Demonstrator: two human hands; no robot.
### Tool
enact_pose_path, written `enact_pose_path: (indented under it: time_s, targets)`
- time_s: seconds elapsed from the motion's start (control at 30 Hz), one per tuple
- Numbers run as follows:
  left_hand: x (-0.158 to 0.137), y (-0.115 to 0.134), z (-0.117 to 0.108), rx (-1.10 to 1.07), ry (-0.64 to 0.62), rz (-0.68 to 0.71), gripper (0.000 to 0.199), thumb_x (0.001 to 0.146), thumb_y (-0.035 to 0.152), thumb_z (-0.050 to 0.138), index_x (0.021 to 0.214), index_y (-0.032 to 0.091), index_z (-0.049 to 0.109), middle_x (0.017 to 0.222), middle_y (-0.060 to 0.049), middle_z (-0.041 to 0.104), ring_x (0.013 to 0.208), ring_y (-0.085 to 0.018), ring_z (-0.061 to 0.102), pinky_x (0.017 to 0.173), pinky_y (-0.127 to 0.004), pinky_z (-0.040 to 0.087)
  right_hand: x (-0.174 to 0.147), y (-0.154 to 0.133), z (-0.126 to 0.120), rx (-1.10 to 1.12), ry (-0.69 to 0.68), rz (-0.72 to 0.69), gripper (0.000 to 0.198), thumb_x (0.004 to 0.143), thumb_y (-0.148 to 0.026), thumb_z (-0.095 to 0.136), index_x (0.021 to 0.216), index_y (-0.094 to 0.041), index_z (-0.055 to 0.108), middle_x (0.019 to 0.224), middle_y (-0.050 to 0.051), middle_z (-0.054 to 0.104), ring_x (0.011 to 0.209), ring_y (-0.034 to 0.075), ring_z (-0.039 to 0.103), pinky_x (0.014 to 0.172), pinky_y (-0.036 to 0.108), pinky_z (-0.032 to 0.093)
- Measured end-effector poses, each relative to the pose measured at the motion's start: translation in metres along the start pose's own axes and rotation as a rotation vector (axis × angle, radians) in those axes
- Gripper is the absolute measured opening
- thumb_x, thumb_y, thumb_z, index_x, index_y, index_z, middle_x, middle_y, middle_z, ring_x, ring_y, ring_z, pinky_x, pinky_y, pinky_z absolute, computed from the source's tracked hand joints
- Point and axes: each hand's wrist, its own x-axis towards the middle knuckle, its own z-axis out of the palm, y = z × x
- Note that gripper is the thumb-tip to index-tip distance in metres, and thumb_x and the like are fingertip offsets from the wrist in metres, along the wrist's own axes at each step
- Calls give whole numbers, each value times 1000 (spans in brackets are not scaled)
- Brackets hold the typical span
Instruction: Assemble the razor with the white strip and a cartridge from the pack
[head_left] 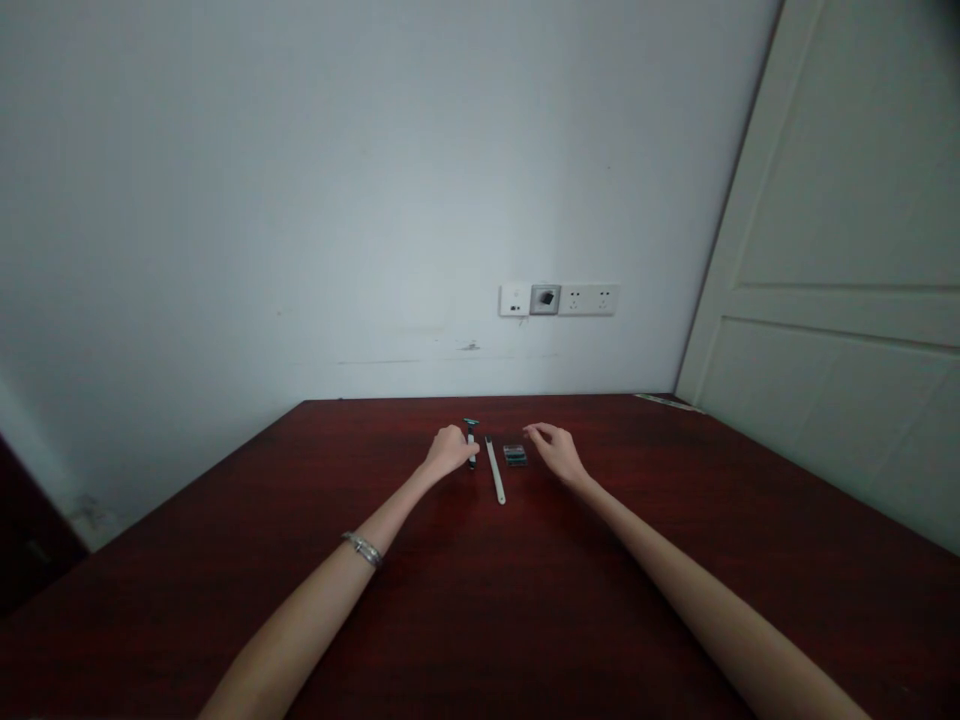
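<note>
My left hand (448, 449) is closed around a razor (471, 436) with a black-and-white handle, its head pointing toward the wall. Just to the right lies a slim white stick-like tool (496, 474) with a dark tip at its far end; its exact kind is unclear. Beside that rests a small clear case (515, 455) with dark contents, perhaps blades. My right hand (556, 452) hovers at the case's right side, apart from it. Its fingers are loosely bent and slightly apart, with nothing visible in them.
All of this is on a dark red wooden table (480, 600). Behind it stands a white wall with a row of sockets (574, 300). A pale panelled door (847, 250) borders the right side, and a thin flat strip (667, 403) lies at the back right edge.
</note>
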Motion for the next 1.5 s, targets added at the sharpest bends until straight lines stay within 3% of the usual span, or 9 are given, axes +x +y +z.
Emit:
enact_pose_path:
  time_s: [0.13, 0.27, 0.47, 0.6, 0.7, 0.9, 1.13, 1.33, 1.5]
  targets:
    - [-6, 18, -6, -130, 69, 144, 32, 72, 33, 50, 57, 11, 67, 50, -4, 58, 51, -12, 52, 51, -22, 32, -1, -18, 15, 404, -52, 254, 29, 74, -42, 56, 86, -17, 67, 85, 8, 66, 75, 19, 60, 51, 26, 47]
    - [-15, 32, -5, -252, 62, 296, 38, 76, 37, 47, 59, 9, 66, 52, -2, 57, 50, -10, 46, 49, -21, 29, -4, -33, 22, 667, -125, 417, 26, 69, -38, 63, 85, -18, 67, 92, 8, 65, 76, 16, 59, 53, 23, 47]
    - [-22, 38, -2, -398, -110, 451, 38, 80, 38, 45, 65, 9, 66, 60, -3, 62, 55, -10, 49, 53, -19, 34, -10, -43, 18, 880, -268, 356, 28, 71, -39, 61, 85, -15, 67, 92, 9, 66, 82, 19, 60, 66, 28, 48]
    - [-21, 32, -8, -414, -290, 458, 41, 81, 44, 46, 70, 10, 67, 60, -3, 62, 49, -8, 47, 50, -18, 35, -11, -46, 18, 897, -208, 314, 29, 66, -41, 66, 80, -15, 65, 84, 7, 66, 76, 17, 59, 66, 27, 46]
    - [-17, 23, -12, -478, -457, 403, 48, 78, 52, 49, 70, 8, 67, 59, -5, 62, 45, -7, 46, 44, -18, 33, -12, -50, 17, 906, -119, 302, 32, 65, -44, 67, 79, -16, 63, 81, 6, 65, 72, 16, 58, 63, 27, 46]
    - [0, 7, -9, -987, -351, 44, 56, 82, 56, 40, 102, 8, 59, 82, -13, 67, 64, -13, 61, 50, -20, 44, -15, -62, 17, 990, -96, 304, 34, 63, -46, 69, 76, -18, 53, 60, -2, 55, 56, 14, 57, 52, 26, 44]
    - [17, 23, -5, -1569, -412, -116, 54, 88, 51, 28, 106, 5, 51, 102, -21, 63, 81, -20, 64, 73, -32, 50, -23, -68, 32, 1082, -340, 448, 36, 75, -54, 54, 73, -18, 48, 51, -6, 42, 36, 5, 30, 34, 18, 20]
    - [24, 44, 5, -1765, -489, -187, 66, 88, 52, 21, 120, -3, 40, 118, -28, 53, 101, -27, 59, 83, -38, 48, -28, -69, 40, 1051, -357, 588, 40, 81, -54, 45, 66, -17, 47, 47, -3, 43, 37, 5, 31, 35, 17, 23]
    - [23, 48, 13, -1851, -505, -238, 69, 88, 50, 19, 125, -6, 34, 119, -30, 50, 101, -28, 59, 84, -38, 49, -31, -72, 42, 1049, -392, 650, 40, 86, -49, 39, 64, -17, 47, 43, -5, 37, 36, 6, 31, 36, 17, 27]
